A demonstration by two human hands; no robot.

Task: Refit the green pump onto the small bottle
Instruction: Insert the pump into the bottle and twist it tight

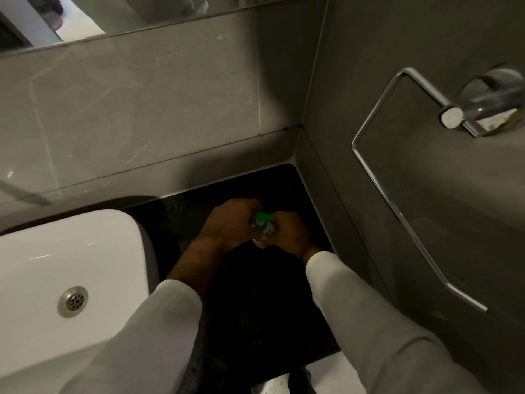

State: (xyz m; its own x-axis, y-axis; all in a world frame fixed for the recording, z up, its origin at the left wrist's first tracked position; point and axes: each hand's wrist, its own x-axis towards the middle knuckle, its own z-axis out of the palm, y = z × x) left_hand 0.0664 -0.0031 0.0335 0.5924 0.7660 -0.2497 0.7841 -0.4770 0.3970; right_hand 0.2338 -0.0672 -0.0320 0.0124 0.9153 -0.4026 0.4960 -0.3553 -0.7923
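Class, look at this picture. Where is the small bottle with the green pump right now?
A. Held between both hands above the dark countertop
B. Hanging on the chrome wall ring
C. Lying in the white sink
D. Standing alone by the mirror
A: the left hand and right hand close around the small bottle, green pump on top, over the dark countertop.

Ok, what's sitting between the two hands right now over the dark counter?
In the head view, the small bottle with the green pump on top sits between the left hand and the right hand; both hands close around it. Nothing else lies there.
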